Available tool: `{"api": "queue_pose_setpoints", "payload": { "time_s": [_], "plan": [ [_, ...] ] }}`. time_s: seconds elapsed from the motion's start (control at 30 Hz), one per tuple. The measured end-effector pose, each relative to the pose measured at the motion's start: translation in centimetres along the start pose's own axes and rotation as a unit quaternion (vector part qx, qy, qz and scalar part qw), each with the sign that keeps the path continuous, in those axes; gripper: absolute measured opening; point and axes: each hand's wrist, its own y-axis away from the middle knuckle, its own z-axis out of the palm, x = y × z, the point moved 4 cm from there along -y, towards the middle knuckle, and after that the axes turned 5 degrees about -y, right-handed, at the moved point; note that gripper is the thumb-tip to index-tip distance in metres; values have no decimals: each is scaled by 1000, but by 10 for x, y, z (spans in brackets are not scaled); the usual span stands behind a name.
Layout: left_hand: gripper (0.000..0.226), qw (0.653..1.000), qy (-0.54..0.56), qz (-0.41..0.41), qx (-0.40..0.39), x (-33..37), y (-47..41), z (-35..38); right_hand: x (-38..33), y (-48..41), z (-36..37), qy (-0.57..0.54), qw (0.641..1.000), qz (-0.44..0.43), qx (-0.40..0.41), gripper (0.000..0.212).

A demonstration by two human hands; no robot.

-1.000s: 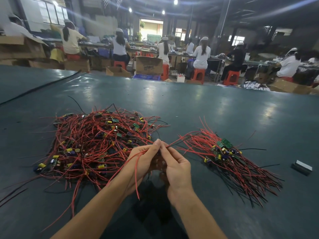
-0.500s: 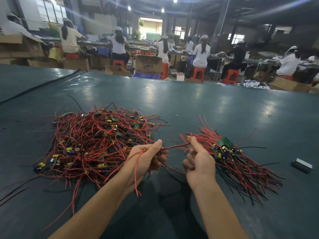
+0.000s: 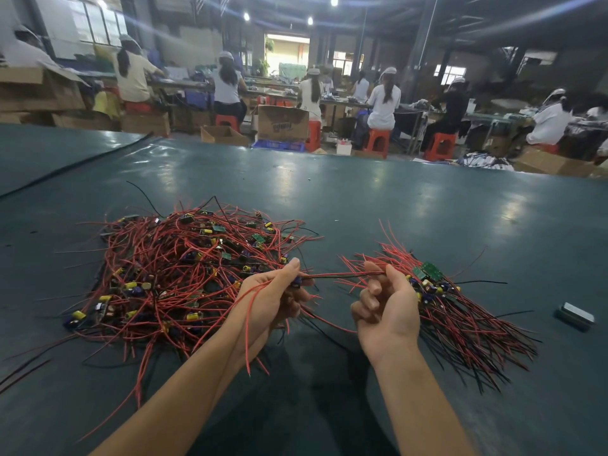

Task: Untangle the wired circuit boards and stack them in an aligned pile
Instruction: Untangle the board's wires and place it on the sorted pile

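A big tangle of small circuit boards with red and black wires [image 3: 184, 274] lies on the dark green table [image 3: 378, 209], left of centre. To the right sits an aligned pile of boards [image 3: 431, 281] with its wires fanned toward me. My left hand [image 3: 276, 301] grips one board with a blue capacitor at the tangle's right edge. My right hand [image 3: 385, 304] pinches that board's red and black wires [image 3: 342, 275], which stretch taut between both hands. The right hand hovers just left of the aligned pile.
A small grey metal block [image 3: 575, 315] lies at the table's right side. Beyond the far table edge stand cardboard boxes [image 3: 283, 123], orange stools [image 3: 376, 143] and several seated people working at benches.
My hands were together at the tangle's edge; the right hand has pulled rightward, drawing the wires out straight between the hands. The left hand has stayed put.
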Motion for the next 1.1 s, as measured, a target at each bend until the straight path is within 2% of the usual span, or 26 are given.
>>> {"api": "queue_pose_setpoints", "payload": {
  "time_s": [0.1,0.23,0.5,0.57,0.63,0.77,0.87,0.93,1.0,1.1],
  "plan": [
    [47,1000,12,6,8,2,-1,-3,1,2,-1,33,999,-34,26,32],
    [41,1000,2,5,-1,0,-2,-3,0,2,-2,45,994,-81,55,22],
    [32,1000,-10,20,-9,-5,-3,-2,0,4,-10,63,980,-129,140,24],
    [30,999,-6,32,7,-6,-4,-6,0,3,-12,62,979,-130,146,31],
    [29,999,15,48,17,-5,-4,-14,0,3,-11,71,983,-122,117,35],
    [36,988,137,57,37,0,-9,-27,-4,4,-2,132,985,-108,12,24],
    [29,982,181,49,-3,7,-11,-29,-11,-1,-5,128,989,-76,-6,40],
    [22,983,174,29,-49,9,-10,-24,-12,-2,-5,124,992,-24,-28,43],
    [29,985,143,5,-99,9,-7,-17,-6,2,0,158,984,29,-72,45],
    [37,985,40,-13,-168,5,1,-7,10,13,11,260,952,66,-150,52]
  ]
}}
